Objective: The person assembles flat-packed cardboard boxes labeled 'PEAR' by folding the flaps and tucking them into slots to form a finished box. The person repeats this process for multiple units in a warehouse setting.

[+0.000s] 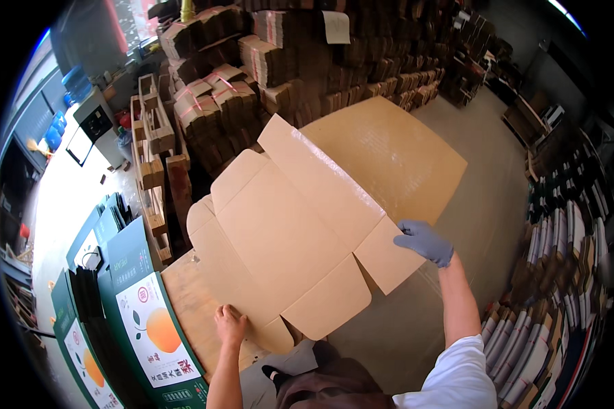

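A flat, unfolded cardboard box blank (286, 228), plain brown with creases and cut flaps, lies at a slant before me. A shiny strip (338, 174) runs along its far long edge. My right hand (424, 243), in a grey-blue glove, is closed on the flap at the blank's right corner. Bare, my left hand (230, 325) is at the near-left edge, its fingers bent against the cardboard; their undersides are hidden. Part of a wooden tabletop (187, 283) shows beneath the blank's left side. Beyond the blank lies a larger tan board (396, 150) with shiny smears.
Green printed cartons (147, 300) with fruit pictures stand close on my left. Tied stacks of folded cardboard (215, 102) and a wooden pallet (155, 146) are behind the table. More stacked cartons (525, 341) line the right. A water dispenser (97, 123) stands far left.
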`<state>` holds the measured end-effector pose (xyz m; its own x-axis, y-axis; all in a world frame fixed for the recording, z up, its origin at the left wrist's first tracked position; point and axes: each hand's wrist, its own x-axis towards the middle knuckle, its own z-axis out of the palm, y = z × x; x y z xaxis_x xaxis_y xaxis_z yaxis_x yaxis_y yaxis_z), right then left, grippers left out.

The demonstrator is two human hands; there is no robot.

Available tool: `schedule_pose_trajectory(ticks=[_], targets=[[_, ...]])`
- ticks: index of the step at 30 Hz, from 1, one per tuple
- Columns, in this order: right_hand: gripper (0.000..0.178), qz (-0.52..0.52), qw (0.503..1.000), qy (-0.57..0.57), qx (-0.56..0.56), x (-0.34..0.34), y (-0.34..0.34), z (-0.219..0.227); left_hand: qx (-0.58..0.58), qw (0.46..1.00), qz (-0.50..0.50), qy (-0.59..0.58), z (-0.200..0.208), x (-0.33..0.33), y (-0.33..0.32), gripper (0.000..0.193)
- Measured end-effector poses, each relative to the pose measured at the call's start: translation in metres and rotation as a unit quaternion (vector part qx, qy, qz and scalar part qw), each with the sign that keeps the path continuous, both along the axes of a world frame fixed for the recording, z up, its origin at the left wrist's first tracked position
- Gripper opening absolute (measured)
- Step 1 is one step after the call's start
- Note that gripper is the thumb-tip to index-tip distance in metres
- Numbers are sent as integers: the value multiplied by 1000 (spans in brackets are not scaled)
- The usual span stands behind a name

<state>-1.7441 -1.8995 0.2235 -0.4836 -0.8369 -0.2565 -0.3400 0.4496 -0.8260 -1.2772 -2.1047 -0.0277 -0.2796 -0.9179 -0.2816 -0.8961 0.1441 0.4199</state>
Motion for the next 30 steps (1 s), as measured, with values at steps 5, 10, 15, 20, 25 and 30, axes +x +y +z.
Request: schedule_pose_trajectory(ticks=[5, 10, 15, 20, 25, 30], targets=[[20, 75, 995, 45, -57, 130, -37, 162, -47, 969, -66, 232, 100, 0, -9, 50], [28, 267, 951, 152, -40, 291, -95, 276, 48, 823, -102, 557, 312, 60, 10, 27], [51, 420, 874, 217, -109, 480, -141, 287, 136, 759, -112, 627, 412, 213, -3, 56], [45, 511, 839, 33, -183, 600, -163, 206, 194, 828, 65, 522, 448, 325, 17, 39], [42, 586, 793, -86, -143, 632, -206, 151, 152, 849, 144, 485, 420, 414, 39, 19], [37, 314, 912, 124, -233, 569, -391, 90, 100, 840, 251, 470, 398, 421, 51, 12]])
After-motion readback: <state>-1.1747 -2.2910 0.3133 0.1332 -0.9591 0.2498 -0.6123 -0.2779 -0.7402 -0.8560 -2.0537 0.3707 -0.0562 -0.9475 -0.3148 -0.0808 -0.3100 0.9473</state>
